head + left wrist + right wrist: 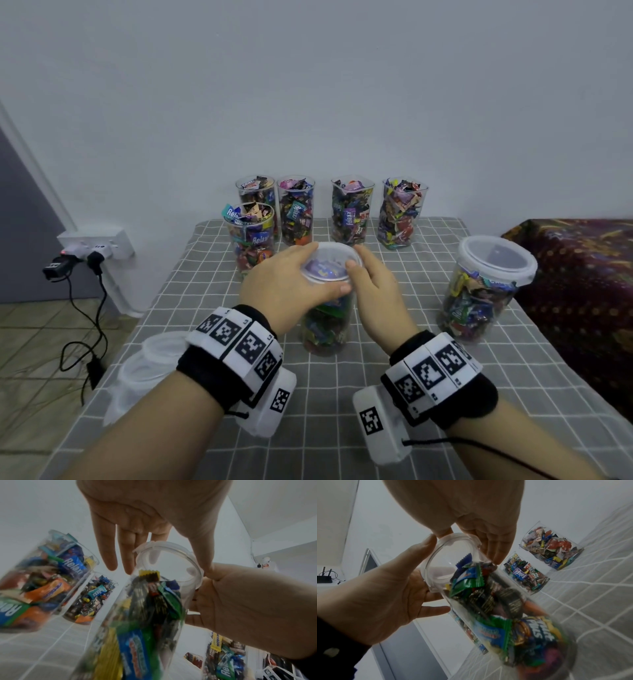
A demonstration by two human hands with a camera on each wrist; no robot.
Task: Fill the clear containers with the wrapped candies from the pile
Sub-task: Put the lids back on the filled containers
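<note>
- Task item: the clear container (327,322) stands upright on the table (394,342), near its middle, packed with wrapped candies (154,601). A translucent lid (330,262) sits on its mouth.
- Hand state: the left hand (284,284) and right hand (373,284) flank the lid. The left thumb lies along the near rim and the left fingers (109,550) extend almost straight past the far rim. The right fingers (494,547) curve over the opposite rim. Both hands press on the lid; neither is clenched round it.
- Risk 1: in the left wrist view a yellow wrapper end (149,573) stands just under the rim. If it is trapped in the seam, the lid will probably seat unevenly.
- Risk 2: uneven pressure from one side could tilt the tall, narrow container; nothing steadies its base.
- Risk 3: a tipped container could strike the open container (251,236) just beside it to the rear left and spill its heaped contents.
- Legible text: "Relaxa" on blue wrappers in that open container and in the rear row of containers (352,209). A yellow stick reading "entos" shows in the lidded container (486,287) at the right.
- Other wrapper print is too blurred to read.
</note>
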